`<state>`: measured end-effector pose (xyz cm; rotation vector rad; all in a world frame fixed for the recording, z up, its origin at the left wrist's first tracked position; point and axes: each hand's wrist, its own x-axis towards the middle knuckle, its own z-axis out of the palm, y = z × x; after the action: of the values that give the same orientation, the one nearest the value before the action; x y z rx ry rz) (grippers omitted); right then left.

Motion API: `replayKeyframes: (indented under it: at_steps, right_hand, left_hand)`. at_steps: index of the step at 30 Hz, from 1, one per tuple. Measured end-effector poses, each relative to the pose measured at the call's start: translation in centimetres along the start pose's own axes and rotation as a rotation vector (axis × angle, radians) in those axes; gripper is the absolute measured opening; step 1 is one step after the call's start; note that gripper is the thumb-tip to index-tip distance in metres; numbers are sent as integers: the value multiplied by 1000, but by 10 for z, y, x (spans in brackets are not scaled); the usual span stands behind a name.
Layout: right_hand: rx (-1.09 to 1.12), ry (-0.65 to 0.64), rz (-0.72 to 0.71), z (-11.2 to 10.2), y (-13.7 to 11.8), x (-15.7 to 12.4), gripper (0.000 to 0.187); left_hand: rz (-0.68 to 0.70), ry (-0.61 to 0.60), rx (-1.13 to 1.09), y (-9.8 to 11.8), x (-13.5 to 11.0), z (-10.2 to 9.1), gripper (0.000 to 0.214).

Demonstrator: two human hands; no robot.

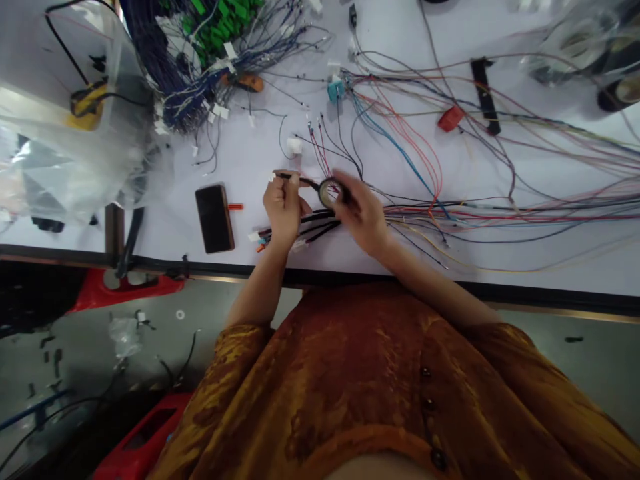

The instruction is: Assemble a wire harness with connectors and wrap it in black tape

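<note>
My left hand [284,203] is closed, pinching a thin wire bundle [285,176] wrapped in black tape, with a small white end at its left. In my right hand [361,212] is a roll of black tape [330,193], its fingers around the roll's right side. A strip of tape runs from the roll to the bundle between my hands. Beneath both hands, black-sleeved cables [320,227] with white, blue and orange connector ends lie on the table. Just above stand out loose wires with metal terminals [315,130] and a white connector [294,145].
A phone [215,219] lies left, beside an orange piece [235,207]. Farther back are a dark blue wire bundle [175,93], green connectors [220,30] and a teal connector [336,91]. Long wires stretch right past a red connector [451,119]. A plastic bin [120,67] stands left.
</note>
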<state>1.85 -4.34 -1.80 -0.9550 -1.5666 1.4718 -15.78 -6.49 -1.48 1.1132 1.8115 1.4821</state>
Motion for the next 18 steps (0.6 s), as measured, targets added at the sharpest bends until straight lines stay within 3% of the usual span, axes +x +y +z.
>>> replayKeyframes:
  at_steps: [2,4,7,10,12,15,18]
  right_hand:
    - [-265,-142,-183,0,1,-16,29]
    - [-321,-134,-205,-1,-3,-19,23]
    - [-99,57,-23,-3,-12,2,22]
    - [218,72,238,-5,-16,30,26]
    - [363,81,371,-8,-14,39,25]
    - [440,145,435,-11,-8,37,27]
    - [435,171,410,-15,0,28,32]
  left_hand:
    - [-51,-37,-63,5,4,1,28]
    - [-16,-102,-62,16,2,0,30]
    - [217,-264,114,37,-11,-5,34]
    - [404,-416,217,42,-23,-8,35]
    - [361,-346,143,32,-25,-8,35]
    - [124,-130,-36,9,-18,-5,38]
    - [-10,-216,-107,-5,-6,0,34]
